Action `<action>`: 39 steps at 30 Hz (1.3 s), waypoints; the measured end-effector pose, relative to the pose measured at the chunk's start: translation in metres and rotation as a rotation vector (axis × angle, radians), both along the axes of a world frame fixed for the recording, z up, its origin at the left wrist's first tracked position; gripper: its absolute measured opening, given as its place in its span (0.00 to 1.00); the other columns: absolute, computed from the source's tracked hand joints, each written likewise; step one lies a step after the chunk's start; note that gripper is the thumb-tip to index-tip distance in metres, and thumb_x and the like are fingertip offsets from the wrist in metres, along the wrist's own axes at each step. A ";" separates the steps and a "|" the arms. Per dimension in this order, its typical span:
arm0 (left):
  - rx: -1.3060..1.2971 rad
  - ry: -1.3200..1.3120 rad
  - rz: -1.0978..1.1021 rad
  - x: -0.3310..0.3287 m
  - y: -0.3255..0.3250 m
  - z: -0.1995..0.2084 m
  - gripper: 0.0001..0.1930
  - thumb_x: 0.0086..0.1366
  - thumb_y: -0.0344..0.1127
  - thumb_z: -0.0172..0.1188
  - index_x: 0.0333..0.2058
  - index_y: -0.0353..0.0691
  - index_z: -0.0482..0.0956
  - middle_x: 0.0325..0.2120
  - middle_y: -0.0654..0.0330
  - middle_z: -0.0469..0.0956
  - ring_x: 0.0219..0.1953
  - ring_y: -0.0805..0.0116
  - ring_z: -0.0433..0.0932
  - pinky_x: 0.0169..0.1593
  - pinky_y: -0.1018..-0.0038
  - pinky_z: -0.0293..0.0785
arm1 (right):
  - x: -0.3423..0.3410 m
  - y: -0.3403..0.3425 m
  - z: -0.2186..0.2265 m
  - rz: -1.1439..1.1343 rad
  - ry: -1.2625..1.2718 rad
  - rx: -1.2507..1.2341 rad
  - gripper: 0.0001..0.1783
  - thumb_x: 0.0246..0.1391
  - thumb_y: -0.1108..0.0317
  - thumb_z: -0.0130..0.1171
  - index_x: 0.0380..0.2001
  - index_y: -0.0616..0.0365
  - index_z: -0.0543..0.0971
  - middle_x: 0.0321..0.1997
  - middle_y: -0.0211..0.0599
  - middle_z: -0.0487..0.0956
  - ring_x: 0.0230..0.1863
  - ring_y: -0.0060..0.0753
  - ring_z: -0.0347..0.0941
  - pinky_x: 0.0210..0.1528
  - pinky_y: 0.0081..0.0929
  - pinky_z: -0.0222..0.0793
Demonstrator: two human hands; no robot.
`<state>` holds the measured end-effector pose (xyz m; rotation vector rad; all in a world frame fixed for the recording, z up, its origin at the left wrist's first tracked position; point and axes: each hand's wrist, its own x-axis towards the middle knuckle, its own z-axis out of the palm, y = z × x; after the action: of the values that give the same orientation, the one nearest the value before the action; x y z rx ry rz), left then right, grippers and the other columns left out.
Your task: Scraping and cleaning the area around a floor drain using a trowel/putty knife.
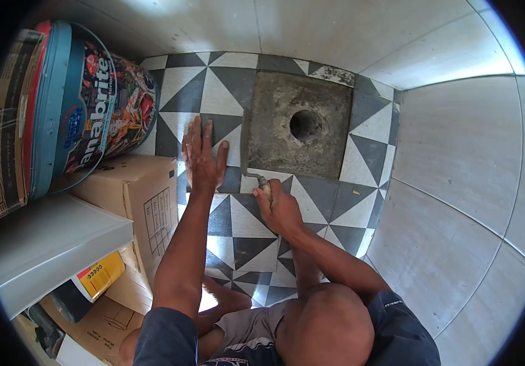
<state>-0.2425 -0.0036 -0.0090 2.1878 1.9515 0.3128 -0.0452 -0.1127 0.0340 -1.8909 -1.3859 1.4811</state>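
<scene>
My left hand (204, 160) lies flat on the grey-and-white patterned floor tiles (232, 91), with its fingers spread. To the right of it, my right hand (282, 210) is closed round the handle of a small trowel (254, 175). The trowel's cranked metal neck bends toward the near left corner of a rough grey cement square (275, 137). I cannot make out its blade clearly; it seems to be edge-on along the square's left side. A dark round drain hole (305, 124) opens in the square, right of its middle.
At the left, a large teal paint bucket (58, 116) lies on its side beside cardboard boxes (146, 195). A white shelf-like panel (61, 244) and a yellow-labelled item (102, 276) are nearer me. Pale tiled walls (458, 146) close the far and right sides.
</scene>
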 end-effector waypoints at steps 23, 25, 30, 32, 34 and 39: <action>-0.078 -0.403 0.094 0.074 -0.012 0.053 0.26 0.79 0.47 0.45 0.60 0.30 0.73 0.56 0.41 0.73 0.60 0.44 0.71 0.65 0.58 0.64 | -0.013 -0.010 -0.010 -0.080 0.032 0.092 0.23 0.68 0.52 0.55 0.42 0.65 0.67 0.24 0.65 0.79 0.29 0.71 0.79 0.30 0.60 0.73; -0.083 -0.385 0.065 0.074 -0.009 0.055 0.26 0.79 0.48 0.45 0.60 0.31 0.74 0.56 0.42 0.73 0.59 0.45 0.72 0.65 0.58 0.64 | -0.022 -0.011 -0.012 -0.114 0.059 0.092 0.24 0.68 0.52 0.55 0.42 0.66 0.66 0.24 0.66 0.79 0.28 0.71 0.79 0.29 0.60 0.73; -0.154 -0.374 0.073 0.072 -0.003 0.061 0.25 0.78 0.49 0.47 0.61 0.33 0.74 0.55 0.43 0.75 0.58 0.46 0.74 0.63 0.59 0.67 | -0.037 -0.011 -0.016 -0.182 0.178 0.055 0.24 0.67 0.51 0.55 0.41 0.65 0.65 0.26 0.66 0.80 0.32 0.72 0.80 0.35 0.63 0.75; -0.116 -0.368 0.005 0.069 -0.004 0.058 0.25 0.79 0.48 0.46 0.61 0.34 0.74 0.54 0.43 0.76 0.57 0.45 0.75 0.61 0.59 0.68 | -0.041 -0.012 -0.015 -0.231 0.230 0.062 0.24 0.67 0.51 0.55 0.41 0.64 0.64 0.26 0.66 0.80 0.31 0.72 0.80 0.35 0.63 0.75; -0.130 -0.379 0.013 0.064 -0.003 0.056 0.25 0.79 0.48 0.46 0.59 0.33 0.74 0.53 0.42 0.75 0.56 0.45 0.75 0.60 0.58 0.69 | -0.043 -0.011 -0.014 -0.197 0.198 0.054 0.24 0.67 0.51 0.55 0.42 0.65 0.64 0.27 0.66 0.80 0.32 0.71 0.80 0.35 0.62 0.75; -0.152 -0.275 0.009 0.053 -0.004 0.053 0.23 0.79 0.47 0.44 0.54 0.31 0.75 0.50 0.38 0.76 0.53 0.40 0.75 0.55 0.55 0.70 | -0.035 -0.006 -0.008 -0.093 0.108 0.001 0.24 0.67 0.52 0.55 0.43 0.65 0.65 0.28 0.66 0.81 0.34 0.71 0.81 0.37 0.61 0.76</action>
<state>-0.1895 -0.0081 0.0444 1.9275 1.7743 0.4267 -0.0803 -0.1184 0.0261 -1.8202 -1.2336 1.5130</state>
